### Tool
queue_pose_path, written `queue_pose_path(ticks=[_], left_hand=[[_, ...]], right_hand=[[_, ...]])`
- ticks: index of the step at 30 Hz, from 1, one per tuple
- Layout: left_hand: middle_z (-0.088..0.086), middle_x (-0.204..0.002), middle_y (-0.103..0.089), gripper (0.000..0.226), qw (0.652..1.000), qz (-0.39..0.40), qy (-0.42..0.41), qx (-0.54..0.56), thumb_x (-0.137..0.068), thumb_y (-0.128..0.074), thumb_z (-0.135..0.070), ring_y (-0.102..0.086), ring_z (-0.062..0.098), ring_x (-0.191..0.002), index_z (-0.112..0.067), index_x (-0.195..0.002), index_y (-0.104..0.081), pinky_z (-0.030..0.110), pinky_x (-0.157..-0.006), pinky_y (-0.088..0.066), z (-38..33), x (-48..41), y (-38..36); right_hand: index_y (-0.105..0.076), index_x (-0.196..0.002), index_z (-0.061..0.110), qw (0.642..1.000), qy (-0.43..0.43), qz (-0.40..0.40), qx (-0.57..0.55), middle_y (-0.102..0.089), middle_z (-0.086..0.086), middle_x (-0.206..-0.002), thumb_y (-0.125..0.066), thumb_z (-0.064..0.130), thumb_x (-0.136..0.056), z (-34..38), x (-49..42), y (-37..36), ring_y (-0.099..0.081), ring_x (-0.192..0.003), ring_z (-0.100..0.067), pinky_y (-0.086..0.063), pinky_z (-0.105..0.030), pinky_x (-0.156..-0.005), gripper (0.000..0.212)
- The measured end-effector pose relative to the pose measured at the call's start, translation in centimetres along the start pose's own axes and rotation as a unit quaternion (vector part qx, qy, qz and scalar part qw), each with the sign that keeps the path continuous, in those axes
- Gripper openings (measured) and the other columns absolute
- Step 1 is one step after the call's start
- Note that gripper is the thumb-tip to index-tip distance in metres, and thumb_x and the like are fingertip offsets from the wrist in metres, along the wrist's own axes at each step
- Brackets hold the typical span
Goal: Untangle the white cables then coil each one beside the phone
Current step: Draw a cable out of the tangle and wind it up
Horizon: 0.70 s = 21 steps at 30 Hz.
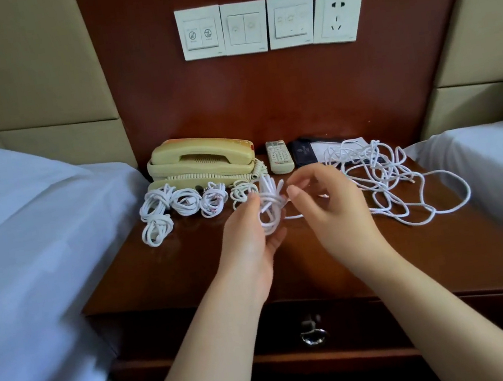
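Note:
A beige phone (pixel 200 162) stands at the back left of the wooden nightstand (pixel 189 264). Several coiled white cables (pixel 180 205) lie in a row in front of it. My left hand (pixel 247 239) holds a coiled white cable (pixel 270 207) upright above the nightstand's middle. My right hand (pixel 330 201) is just right of that coil, fingers curled near its loose end, which trails on the wood. A tangle of white cables (pixel 385 177) sprawls over the right half of the nightstand.
A white remote (pixel 278 157) and a dark booklet with papers (pixel 306 151) lie behind the tangle. White-sheeted beds (pixel 22 240) flank both sides. Wall switches and a socket (pixel 271 24) sit above. A drawer handle (pixel 312 333) is below.

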<state>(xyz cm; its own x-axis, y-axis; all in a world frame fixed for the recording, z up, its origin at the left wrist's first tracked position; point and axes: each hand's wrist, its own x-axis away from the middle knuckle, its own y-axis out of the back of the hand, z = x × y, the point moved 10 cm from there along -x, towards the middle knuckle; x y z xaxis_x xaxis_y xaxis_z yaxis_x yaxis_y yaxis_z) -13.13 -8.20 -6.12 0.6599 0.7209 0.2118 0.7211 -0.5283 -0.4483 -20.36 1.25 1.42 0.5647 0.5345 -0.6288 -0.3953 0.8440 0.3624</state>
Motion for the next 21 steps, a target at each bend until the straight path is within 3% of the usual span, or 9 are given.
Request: queue_pose_path(ticks=[2, 4, 7, 12, 14, 16, 17, 19, 21], left_hand=[[0.003, -0.093, -0.066, 0.025, 0.999, -0.025, -0.022, 0.003, -0.101, -0.039, -0.028, -0.060, 0.013, -0.082, -0.018, -0.097, -0.061, 0.027, -0.074, -0.046, -0.8, 0.0, 1.4], [0.006, -0.096, -0.069, 0.027, 0.999, -0.027, -0.032, -0.006, -0.101, -0.041, -0.029, -0.063, 0.013, -0.082, -0.013, -0.103, -0.063, 0.026, -0.074, -0.048, -1.4, -0.1, 2.4], [0.005, -0.093, -0.069, 0.023, 0.997, -0.028, -0.045, -0.056, -0.098, -0.049, -0.029, -0.063, 0.012, -0.079, -0.011, -0.102, -0.062, 0.026, -0.069, -0.048, -2.5, -0.4, 4.0], [0.008, -0.096, -0.069, 0.023, 0.980, -0.040, -0.074, -0.182, -0.093, -0.056, -0.032, -0.065, 0.020, -0.091, -0.011, -0.092, -0.063, 0.033, -0.082, -0.051, -4.0, -0.9, 7.5], [0.002, -0.084, -0.067, 0.026, 0.926, -0.063, -0.156, -0.338, -0.094, -0.052, -0.033, -0.062, 0.018, -0.084, -0.009, -0.088, -0.062, 0.024, -0.077, -0.050, -5.9, -0.6, 8.4], [-0.006, -0.074, -0.059, 0.026, 0.828, -0.085, -0.249, -0.496, -0.097, -0.047, -0.031, -0.054, 0.015, -0.075, -0.011, -0.084, -0.058, 0.024, -0.063, -0.037, -7.5, 0.0, 8.3], [-0.005, -0.075, -0.057, 0.027, 0.792, -0.086, -0.281, -0.536, -0.098, -0.043, -0.029, -0.053, 0.017, -0.076, -0.012, -0.083, -0.057, 0.027, -0.064, -0.033, -8.0, 0.2, 8.1], [0.000, -0.084, -0.057, 0.033, 0.747, -0.087, -0.322, -0.574, -0.098, -0.033, -0.031, -0.054, 0.026, -0.088, -0.015, -0.080, -0.056, 0.032, -0.074, -0.035, -8.6, -0.1, 8.6], [0.003, -0.112, -0.059, 0.048, 0.695, -0.103, -0.330, -0.630, -0.090, -0.022, -0.039, -0.049, 0.028, -0.111, -0.017, -0.094, -0.065, 0.036, -0.092, -0.034, -9.0, -1.0, 9.4]], right_hand=[[-0.062, -0.091, 0.019, 0.999, -0.016, 0.028, -0.034, -0.061, 0.000, -0.090, -0.061, 0.012, -0.089, 0.0, 0.3, -1.8, -0.060, -0.082, -0.007, -0.045, -0.019, -0.072, 0.008], [-0.062, -0.095, 0.020, 0.997, -0.018, 0.057, -0.054, -0.062, 0.003, -0.092, -0.062, 0.012, -0.087, 0.5, 0.7, -3.7, -0.063, -0.084, -0.009, -0.051, -0.025, -0.075, 0.011], [-0.061, -0.089, 0.024, 0.996, -0.016, 0.056, -0.070, -0.063, 0.011, -0.085, -0.064, 0.011, -0.086, 1.3, 0.8, -5.1, -0.063, -0.080, -0.007, -0.050, -0.018, -0.071, 0.013], [-0.060, -0.083, 0.022, 0.996, -0.021, 0.056, -0.059, -0.064, 0.009, -0.078, -0.062, 0.014, -0.089, 1.2, 1.0, -7.5, -0.061, -0.074, -0.006, -0.046, -0.014, -0.067, 0.010], [-0.060, -0.084, 0.018, 0.996, -0.030, 0.067, -0.052, -0.064, 0.008, -0.077, -0.060, 0.014, -0.090, 0.8, 1.2, -8.9, -0.061, -0.073, -0.006, -0.047, -0.018, -0.067, 0.008], [-0.061, -0.085, 0.016, 0.996, -0.037, 0.067, -0.045, -0.064, 0.009, -0.077, -0.060, 0.015, -0.090, 0.3, 1.1, -10.1, -0.060, -0.073, -0.006, -0.048, -0.019, -0.068, 0.006], [-0.060, -0.085, 0.015, 0.996, -0.039, 0.063, -0.040, -0.063, 0.009, -0.077, -0.060, 0.014, -0.090, 0.1, 0.9, -10.6, -0.060, -0.073, -0.006, -0.047, -0.018, -0.068, 0.005], [-0.058, -0.086, 0.017, 0.997, -0.045, 0.057, -0.030, -0.061, 0.010, -0.078, -0.061, 0.014, -0.089, -0.1, 0.5, -11.6, -0.059, -0.073, -0.004, -0.043, -0.010, -0.066, 0.005], [-0.057, -0.087, 0.019, 0.996, -0.053, 0.068, -0.019, -0.059, 0.012, -0.077, -0.061, 0.014, -0.089, -0.1, 0.1, -12.8, -0.057, -0.073, -0.002, -0.039, -0.004, -0.065, 0.007]])
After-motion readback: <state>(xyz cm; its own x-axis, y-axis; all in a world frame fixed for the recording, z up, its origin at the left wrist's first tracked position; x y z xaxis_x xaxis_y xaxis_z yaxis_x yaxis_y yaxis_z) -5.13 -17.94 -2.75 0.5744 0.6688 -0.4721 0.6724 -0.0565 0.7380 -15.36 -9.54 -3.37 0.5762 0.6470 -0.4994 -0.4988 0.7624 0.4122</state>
